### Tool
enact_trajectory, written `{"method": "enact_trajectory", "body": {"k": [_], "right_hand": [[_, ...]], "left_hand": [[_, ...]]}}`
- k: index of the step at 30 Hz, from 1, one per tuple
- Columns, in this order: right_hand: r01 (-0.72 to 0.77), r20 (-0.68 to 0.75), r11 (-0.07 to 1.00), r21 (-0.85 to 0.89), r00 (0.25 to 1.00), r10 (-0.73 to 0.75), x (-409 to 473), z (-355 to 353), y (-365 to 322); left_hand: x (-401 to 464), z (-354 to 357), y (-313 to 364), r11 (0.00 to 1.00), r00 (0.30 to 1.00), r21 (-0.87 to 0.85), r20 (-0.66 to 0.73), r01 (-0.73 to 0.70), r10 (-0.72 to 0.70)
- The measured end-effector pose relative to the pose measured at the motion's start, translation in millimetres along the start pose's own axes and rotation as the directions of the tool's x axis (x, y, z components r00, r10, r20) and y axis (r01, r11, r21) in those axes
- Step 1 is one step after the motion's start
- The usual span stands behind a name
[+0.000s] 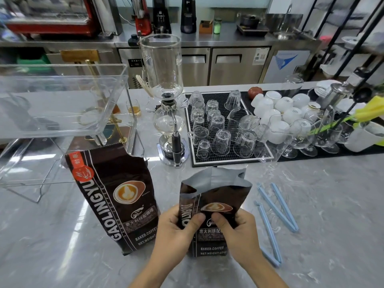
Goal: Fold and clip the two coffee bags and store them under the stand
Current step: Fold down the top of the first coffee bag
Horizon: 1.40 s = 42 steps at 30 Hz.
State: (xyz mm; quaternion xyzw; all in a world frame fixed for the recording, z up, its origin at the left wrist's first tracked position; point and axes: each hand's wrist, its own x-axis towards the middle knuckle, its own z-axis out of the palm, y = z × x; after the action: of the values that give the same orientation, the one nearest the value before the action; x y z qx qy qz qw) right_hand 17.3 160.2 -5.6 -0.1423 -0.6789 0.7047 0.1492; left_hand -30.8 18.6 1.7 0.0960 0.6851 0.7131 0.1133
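Both hands grip the near coffee bag at mid-height: the left hand and right hand each pinch its front panel, thumbs pressed into the foil. The bag's mouth stands open and uncreased, so the step in hand is judged to be the first fold. Next, the top must be flattened and rolled down, then clamped with one of the two blue sealing clips lying just right. The second coffee bag stands unclipped to the left, before the clear acrylic stand.
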Motion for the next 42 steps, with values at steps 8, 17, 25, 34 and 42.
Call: {"method": "enact_trajectory", "body": {"k": [8,17,25,34,42], "right_hand": [[-0.042,0.08,0.999,-0.014,0.996,0.043,5.2,-8.2,1.6],[0.033,0.073,0.995,-0.096,0.997,-0.026,2.7,-9.2,3.8],[0.086,0.0,0.996,-0.023,0.996,-0.086,8.9,1.2,-0.6],[0.177,-0.059,0.98,-0.086,0.981,-0.183,9.9,10.1,5.0],[0.137,-0.031,0.988,-0.07,0.99,-0.139,3.5,5.4,6.9]], "left_hand": [[6.5,-5.6,-3.1,0.999,0.986,-0.033,0.168,0.015,-0.009],[1.9,-1.1,-11.9,0.998,0.999,-0.066,0.039,-0.006,0.008],[4.5,7.5,-14.1,0.994,0.993,-0.026,-0.054,-0.105,0.104],[8.2,11.6,-30.6,0.948,0.934,0.247,-0.241,-0.202,0.262],[1.6,6.9,-32.5,0.968,0.963,0.189,-0.182,-0.162,0.197]]}}
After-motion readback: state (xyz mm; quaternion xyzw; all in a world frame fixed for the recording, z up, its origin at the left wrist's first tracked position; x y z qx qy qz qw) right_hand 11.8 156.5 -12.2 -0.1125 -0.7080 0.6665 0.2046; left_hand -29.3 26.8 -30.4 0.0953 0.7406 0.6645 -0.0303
